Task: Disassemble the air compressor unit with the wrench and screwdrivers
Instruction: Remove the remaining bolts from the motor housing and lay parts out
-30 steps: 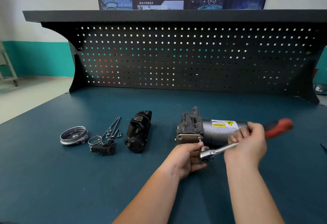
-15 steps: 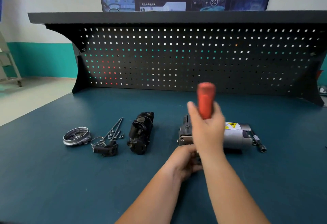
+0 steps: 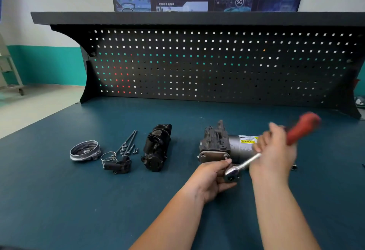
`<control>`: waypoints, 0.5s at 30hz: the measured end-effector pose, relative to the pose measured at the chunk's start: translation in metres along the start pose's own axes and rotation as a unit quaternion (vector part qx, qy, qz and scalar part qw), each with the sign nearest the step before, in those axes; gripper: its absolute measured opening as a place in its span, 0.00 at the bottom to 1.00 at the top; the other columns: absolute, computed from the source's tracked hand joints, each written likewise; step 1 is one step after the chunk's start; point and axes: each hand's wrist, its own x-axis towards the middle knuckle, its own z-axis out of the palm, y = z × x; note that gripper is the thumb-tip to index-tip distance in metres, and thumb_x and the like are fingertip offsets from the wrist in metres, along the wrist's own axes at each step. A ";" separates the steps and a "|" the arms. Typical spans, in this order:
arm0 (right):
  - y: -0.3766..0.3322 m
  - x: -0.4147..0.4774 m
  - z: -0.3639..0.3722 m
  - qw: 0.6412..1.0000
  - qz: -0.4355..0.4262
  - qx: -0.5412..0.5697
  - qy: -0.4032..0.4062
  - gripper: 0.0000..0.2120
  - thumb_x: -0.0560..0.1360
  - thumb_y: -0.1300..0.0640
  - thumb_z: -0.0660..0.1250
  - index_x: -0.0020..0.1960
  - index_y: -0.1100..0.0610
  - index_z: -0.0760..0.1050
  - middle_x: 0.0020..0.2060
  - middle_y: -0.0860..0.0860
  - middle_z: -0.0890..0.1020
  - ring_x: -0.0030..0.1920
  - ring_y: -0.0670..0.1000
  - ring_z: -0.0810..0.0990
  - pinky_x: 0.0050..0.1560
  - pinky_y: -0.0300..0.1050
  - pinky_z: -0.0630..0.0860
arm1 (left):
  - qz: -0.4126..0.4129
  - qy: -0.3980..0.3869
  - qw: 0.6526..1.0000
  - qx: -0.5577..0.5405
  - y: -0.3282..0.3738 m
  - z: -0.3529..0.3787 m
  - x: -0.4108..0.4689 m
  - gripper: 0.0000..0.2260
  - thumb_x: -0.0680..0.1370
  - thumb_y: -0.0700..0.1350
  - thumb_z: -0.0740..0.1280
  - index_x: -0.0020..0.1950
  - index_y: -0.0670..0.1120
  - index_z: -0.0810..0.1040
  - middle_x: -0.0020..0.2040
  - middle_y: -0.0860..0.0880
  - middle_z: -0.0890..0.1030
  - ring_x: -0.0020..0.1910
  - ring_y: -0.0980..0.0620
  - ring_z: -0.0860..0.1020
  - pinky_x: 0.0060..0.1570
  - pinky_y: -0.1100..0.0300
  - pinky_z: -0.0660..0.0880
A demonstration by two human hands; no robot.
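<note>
The air compressor unit (image 3: 223,147) lies on the dark teal table (image 3: 79,200), right of the middle. Its long axis runs left to right: the black, rough valve block points left, and the smooth grey cylinder with a yellow warning label points right. The right hand (image 3: 274,151), blurred, grips the ratchet wrench (image 3: 249,160) by its red handle and covers the right end of the cylinder. The left hand (image 3: 211,176) curls thumb and fingers round the wrench's chrome head, just in front of the unit's flat metal flange. To the left lie a black housing (image 3: 157,148), long thin bolts (image 3: 127,142), a wire spring (image 3: 108,156) and a round metal cover (image 3: 85,151). Behind stands a black pegboard (image 3: 197,67).
</note>
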 end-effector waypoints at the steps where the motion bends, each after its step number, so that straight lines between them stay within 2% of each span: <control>1: 0.003 -0.005 0.010 0.995 -0.034 -0.072 -0.052 0.13 0.75 0.64 0.65 0.37 0.51 0.66 0.19 0.42 0.67 0.20 0.40 0.64 0.23 0.34 0.60 | -0.002 -0.004 1.000 -0.002 0.000 0.000 0.000 0.05 0.78 0.43 0.65 0.43 0.45 0.79 0.32 0.51 0.83 0.30 0.56 0.82 0.34 0.61 0.80; 2: 0.007 -0.012 0.019 0.978 -0.075 -0.161 -0.107 0.13 0.74 0.62 0.67 0.36 0.50 0.68 0.19 0.42 0.69 0.21 0.39 0.66 0.24 0.34 0.63 | -0.005 -0.007 1.000 0.000 -0.001 0.001 0.000 0.05 0.78 0.42 0.65 0.43 0.46 0.78 0.31 0.51 0.82 0.30 0.55 0.81 0.35 0.60 0.80; 4: 0.019 -0.026 0.033 0.916 -0.159 -0.305 -0.208 0.14 0.73 0.59 0.70 0.35 0.50 0.67 0.22 0.42 0.72 0.23 0.40 0.67 0.27 0.34 0.66 | -0.006 0.002 1.000 -0.003 -0.002 -0.001 0.002 0.09 0.78 0.38 0.63 0.38 0.45 0.77 0.29 0.50 0.80 0.27 0.55 0.79 0.30 0.61 0.78; 6: 0.032 -0.039 0.037 0.861 -0.207 -0.374 -0.277 0.15 0.73 0.56 0.71 0.34 0.50 0.65 0.25 0.43 0.71 0.26 0.44 0.67 0.30 0.39 0.66 | -0.009 0.006 0.999 -0.033 -0.003 -0.004 0.003 0.13 0.77 0.36 0.62 0.34 0.45 0.76 0.30 0.48 0.76 0.28 0.54 0.76 0.30 0.61 0.75; 8: 0.038 -0.045 0.036 0.840 -0.231 -0.390 -0.298 0.16 0.73 0.54 0.70 0.34 0.49 0.65 0.26 0.44 0.70 0.27 0.45 0.67 0.31 0.40 0.65 | -0.009 0.011 0.999 -0.045 -0.002 -0.005 0.003 0.12 0.77 0.35 0.61 0.35 0.44 0.76 0.33 0.46 0.76 0.32 0.51 0.75 0.35 0.58 0.73; 9: 0.038 -0.045 0.033 0.849 -0.234 -0.379 -0.284 0.16 0.73 0.54 0.71 0.34 0.49 0.65 0.26 0.44 0.71 0.26 0.44 0.67 0.30 0.38 0.65 | -0.008 0.018 0.999 -0.041 -0.002 -0.004 0.002 0.11 0.77 0.35 0.60 0.36 0.43 0.76 0.33 0.46 0.76 0.32 0.51 0.75 0.35 0.58 0.74; 11: 0.032 -0.041 0.025 0.905 -0.200 -0.318 -0.201 0.13 0.71 0.52 0.71 0.34 0.49 0.67 0.24 0.42 0.73 0.25 0.41 0.69 0.29 0.33 0.66 | -0.008 0.016 0.999 -0.032 -0.002 -0.004 0.002 0.10 0.76 0.34 0.60 0.38 0.43 0.76 0.31 0.47 0.78 0.29 0.52 0.77 0.30 0.59 0.76; 13: 0.019 -0.026 0.013 0.970 -0.120 -0.191 -0.088 0.10 0.71 0.53 0.70 0.37 0.50 0.69 0.22 0.42 0.72 0.24 0.41 0.69 0.28 0.35 0.67 | -0.015 0.008 0.999 -0.031 -0.002 -0.004 0.003 0.09 0.76 0.36 0.63 0.38 0.43 0.79 0.30 0.49 0.80 0.28 0.53 0.80 0.28 0.60 0.78; 15: 0.006 -0.006 -0.003 0.999 -0.025 -0.018 0.012 0.12 0.75 0.57 0.66 0.37 0.50 0.65 0.20 0.42 0.66 0.21 0.42 0.64 0.23 0.35 0.61 | -0.018 -0.003 1.000 -0.021 -0.002 -0.005 0.006 0.14 0.78 0.41 0.64 0.34 0.45 0.83 0.31 0.51 0.82 0.29 0.54 0.81 0.29 0.61 0.79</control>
